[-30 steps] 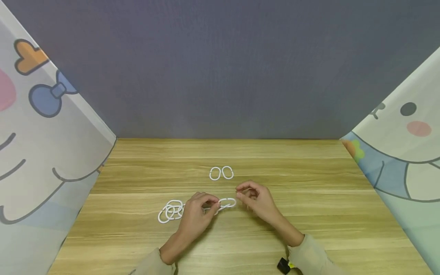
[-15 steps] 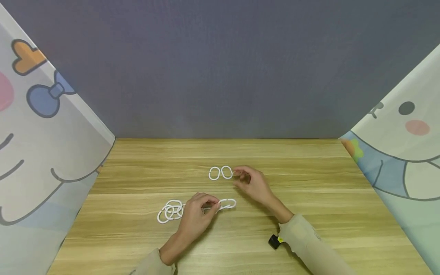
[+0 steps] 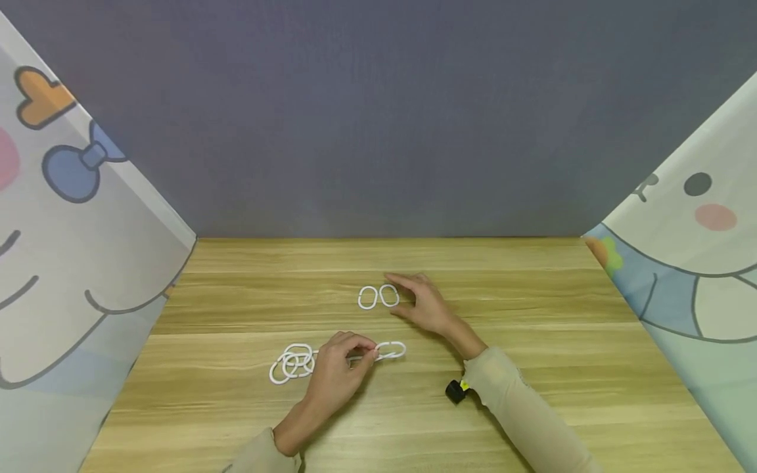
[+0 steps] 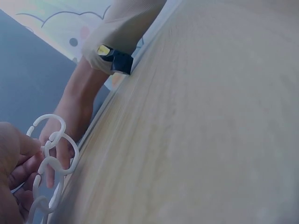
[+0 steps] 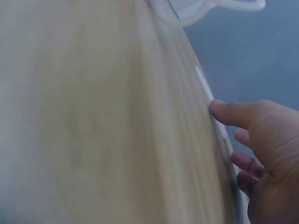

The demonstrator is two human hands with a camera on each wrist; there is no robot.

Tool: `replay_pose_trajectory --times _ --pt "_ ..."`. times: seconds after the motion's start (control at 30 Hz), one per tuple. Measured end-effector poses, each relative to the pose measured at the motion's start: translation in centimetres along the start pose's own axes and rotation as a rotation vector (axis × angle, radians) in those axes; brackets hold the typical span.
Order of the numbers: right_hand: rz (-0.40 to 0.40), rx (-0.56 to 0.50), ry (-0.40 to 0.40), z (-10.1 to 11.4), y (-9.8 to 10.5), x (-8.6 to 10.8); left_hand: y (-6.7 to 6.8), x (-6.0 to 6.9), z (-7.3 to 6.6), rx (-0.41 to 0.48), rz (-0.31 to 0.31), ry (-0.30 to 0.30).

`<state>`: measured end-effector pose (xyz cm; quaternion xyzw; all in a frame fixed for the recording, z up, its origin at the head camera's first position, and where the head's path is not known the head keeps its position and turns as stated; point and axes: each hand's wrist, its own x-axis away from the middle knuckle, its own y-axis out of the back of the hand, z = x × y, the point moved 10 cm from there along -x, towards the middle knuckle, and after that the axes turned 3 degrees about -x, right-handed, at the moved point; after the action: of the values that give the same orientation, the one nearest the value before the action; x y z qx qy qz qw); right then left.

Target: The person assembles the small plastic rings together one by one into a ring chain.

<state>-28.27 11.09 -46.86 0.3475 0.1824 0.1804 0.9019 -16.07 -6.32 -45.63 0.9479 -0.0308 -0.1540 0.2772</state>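
Note:
My left hand (image 3: pixel 338 369) pinches a chain of white plastic C-links (image 3: pixel 404 350) between thumb and fingertips, with an end link poking out to its right. The linked rings (image 4: pixel 76 154) hang beside my left fingers (image 4: pixel 29 145) in the left wrist view. Two loose white links lie side by side farther back: a left one (image 3: pixel 359 300) and a right one (image 3: pixel 381 295). Around the right loose link my right hand (image 3: pixel 427 305) spreads thumb and index finger. Whether it touches the link is unclear, though the thumb (image 5: pixel 224 112) overlaps a white link (image 5: pixel 202 80) in the right wrist view.
More chained links (image 3: pixel 299 345) lie bunched on the wooden table (image 3: pixel 532 295), left of my left hand. A dark grey panel (image 3: pixel 378 131) rises behind the table, with cartoon-printed panels (image 3: pixel 136 249) at both sides. A small black device (image 3: pixel 455 391) is at my right sleeve.
My right hand has left the chain's end, moving back and leftward to the right loose link, its thumb and index finger spreading. The left hand keeps its pinch in place.

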Motion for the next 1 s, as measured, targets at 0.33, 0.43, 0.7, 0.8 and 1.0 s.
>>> replay_pose_trajectory --times 0.33,0.43,0.7,0.8,1.0 --pt "0.043 0.027 -0.018 -0.5 0.0 0.0 -0.1 0.0 0.1 -0.013 -0.005 -0.006" --pt "0.042 0.027 -0.015 -0.5 0.1 0.0 -0.1 0.0 0.1 -0.011 0.001 0.0" --pt "0.052 0.093 0.047 0.0 -0.2 0.5 -0.2 0.1 0.1 -0.009 0.005 -0.004" --pt "0.047 0.113 0.075 0.1 -0.3 0.6 -0.1 0.0 0.0 -0.011 -0.002 -0.006" --pt "0.026 0.111 0.145 1.0 -0.3 0.7 0.0 0.0 -0.1 -0.005 -0.01 -0.008"
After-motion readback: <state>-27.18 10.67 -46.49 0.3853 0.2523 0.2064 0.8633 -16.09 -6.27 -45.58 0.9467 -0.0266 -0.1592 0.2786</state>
